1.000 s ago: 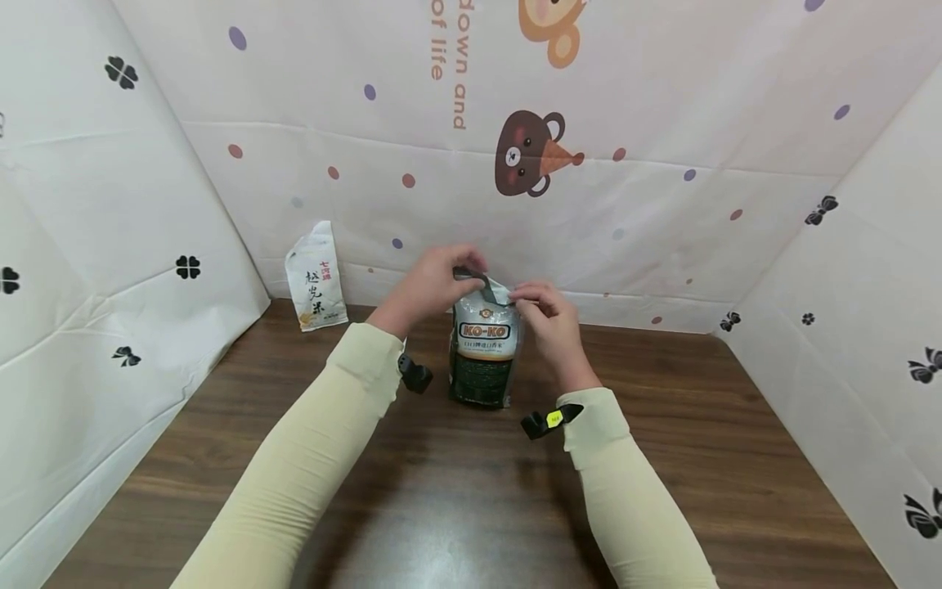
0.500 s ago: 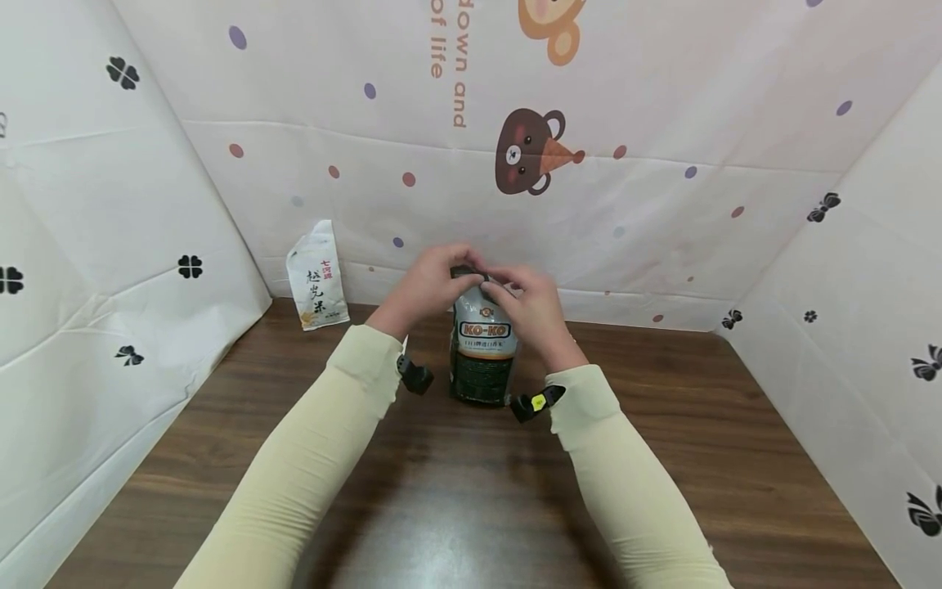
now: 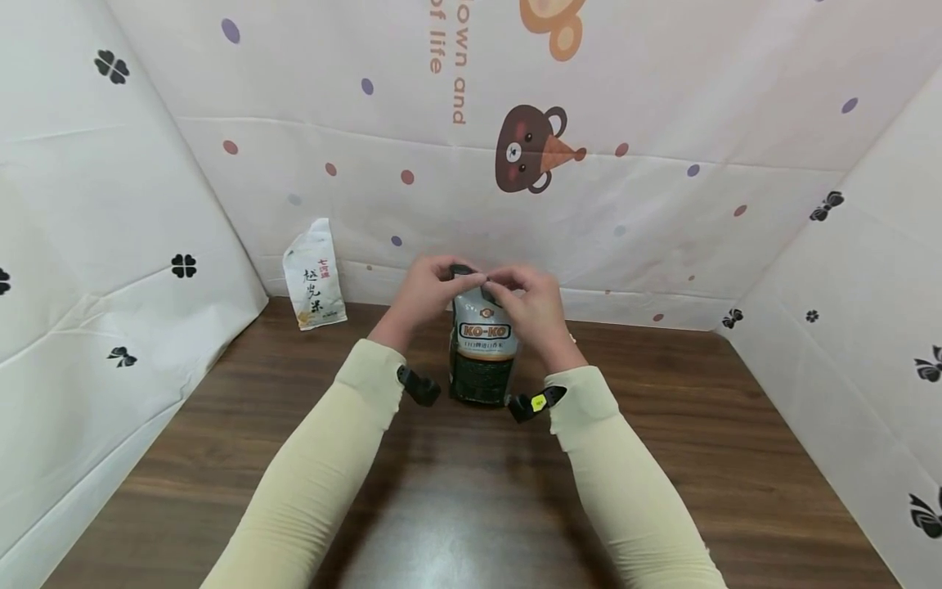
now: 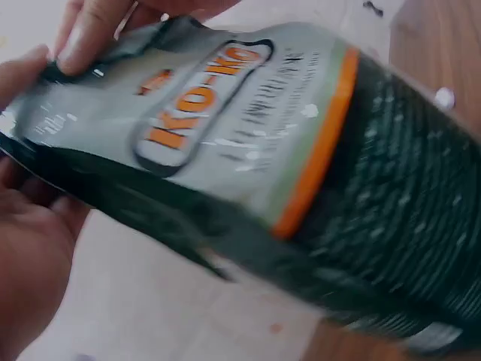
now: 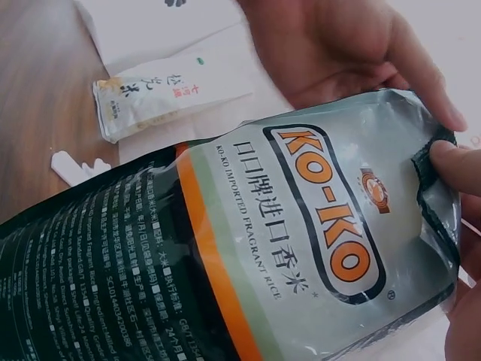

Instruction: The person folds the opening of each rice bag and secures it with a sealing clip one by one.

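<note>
- The cloth (image 3: pixel 309 98) is hanging pale behind the work and along both sides; its back panel is showing coloured dots, bear heads and orange lettering, while the side panels are carrying black clovers and bows.
- The table (image 3: pixel 456 507) is spreading below in dark wood grain, reflecting a soft patch of light near its front.
- The left sleeve (image 3: pixel 316 466) and the right sleeve (image 3: pixel 625 483), both pale yellow, are reaching in from the front edge toward the middle.
- The bag (image 3: pixel 482 360), silver above and dark green below an orange band, is standing upright at the middle of the table, toward the back, its KO-KO label facing the person.
- The right hand (image 3: pixel 536 307) is pinching the bag's top at its right, the thumb pressing on the front; some fingers are hiding behind the bag.
- The left hand (image 3: pixel 427 294) is pinching the same top at its left between thumb and fingers, the two thumbs nearly meeting.
- The packet (image 3: pixel 315 278), white with black and red characters, is leaning against the cloth to the left, well apart from the bag.
- The wrist cameras (image 3: pixel 422 388), black, are sitting at both cuffs, the right one bearing a yellow label.
- The top fold (image 5: pixel 430 180), dark green, is lying under the right thumb.
- A white piece (image 5: pixel 71 169) is lying on the table, partly hidden by the bag.
</note>
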Available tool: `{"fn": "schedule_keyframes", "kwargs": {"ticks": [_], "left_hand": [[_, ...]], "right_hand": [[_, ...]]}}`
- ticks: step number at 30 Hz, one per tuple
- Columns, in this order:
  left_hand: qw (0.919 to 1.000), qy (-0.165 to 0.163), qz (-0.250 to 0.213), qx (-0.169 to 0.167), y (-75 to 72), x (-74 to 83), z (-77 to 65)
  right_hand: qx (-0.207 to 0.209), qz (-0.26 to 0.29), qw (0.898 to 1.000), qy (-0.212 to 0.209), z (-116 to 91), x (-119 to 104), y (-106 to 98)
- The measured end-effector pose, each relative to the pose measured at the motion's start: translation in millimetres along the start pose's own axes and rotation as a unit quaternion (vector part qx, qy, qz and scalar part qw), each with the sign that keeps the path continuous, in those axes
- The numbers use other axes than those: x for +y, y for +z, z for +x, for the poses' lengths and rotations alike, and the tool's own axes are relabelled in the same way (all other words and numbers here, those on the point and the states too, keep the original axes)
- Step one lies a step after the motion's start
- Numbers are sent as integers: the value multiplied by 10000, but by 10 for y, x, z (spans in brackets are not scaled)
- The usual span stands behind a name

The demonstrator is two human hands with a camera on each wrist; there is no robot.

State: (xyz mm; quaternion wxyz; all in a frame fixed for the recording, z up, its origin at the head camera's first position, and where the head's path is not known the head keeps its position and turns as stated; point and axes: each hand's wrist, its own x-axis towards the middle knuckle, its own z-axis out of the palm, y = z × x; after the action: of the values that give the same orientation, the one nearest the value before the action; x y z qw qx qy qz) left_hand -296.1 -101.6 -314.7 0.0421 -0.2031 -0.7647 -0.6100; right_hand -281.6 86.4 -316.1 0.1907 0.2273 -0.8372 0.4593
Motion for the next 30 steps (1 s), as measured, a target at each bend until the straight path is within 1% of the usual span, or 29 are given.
{"fn": "schedule_keyframes", "kwargs": {"ticks": [3, 5, 7, 8, 10, 13, 15, 17, 19, 21, 25, 27, 29, 30], "left_hand": [[9971, -23, -729, 201, 72, -131, 30], [9920, -25, -1192, 409, 137, -188, 39], [9863, 29, -1507, 677, 204, -207, 37], [9843, 44, -1560, 829, 236, -210, 31], [9809, 141, -1602, 1099, 292, -205, 14], [9786, 254, -1445, 1440, 350, -194, -35], [9765, 273, -1402, 1614, 381, -193, -84], [9738, 260, -1446, 1733, 400, -199, -167], [9716, 296, -1518, 1791, 416, -204, -231], [9704, 363, -1562, 1804, 429, -199, -265], [9706, 539, -1511, 1796, 441, -184, -218], [9700, 674, -1484, 1803, 446, -182, -177], [9689, 884, -1429, 1817, 449, -194, -145], [9684, 924, -1421, 1829, 450, -201, -137]], "right_hand": [[2, 200, 9997, 102, 19, 52, 20], [0, 339, 9993, 150, 22, 82, 32], [-7, 498, 9986, 195, 11, 105, 39], [-3, 552, 9982, 241, -3, 114, 39], [18, 624, 9975, 318, -37, 128, 37], [90, 657, 9970, 401, -97, 127, 41], [126, 638, 9973, 355, -136, 115, 54], [151, 626, 9976, 255, -188, 91, 83], [182, 554, 9982, 138, -234, 72, 104], [241, 428, 9988, -8, -257, 66, 110], [480, 218, 9972, -523, -216, 101, 94], [593, 276, 9947, -792, -179, 141, 88], [638, 522, 9923, -923, -151, 191, 88], [625, 677, 9914, -929, -144, 216, 92]]}}
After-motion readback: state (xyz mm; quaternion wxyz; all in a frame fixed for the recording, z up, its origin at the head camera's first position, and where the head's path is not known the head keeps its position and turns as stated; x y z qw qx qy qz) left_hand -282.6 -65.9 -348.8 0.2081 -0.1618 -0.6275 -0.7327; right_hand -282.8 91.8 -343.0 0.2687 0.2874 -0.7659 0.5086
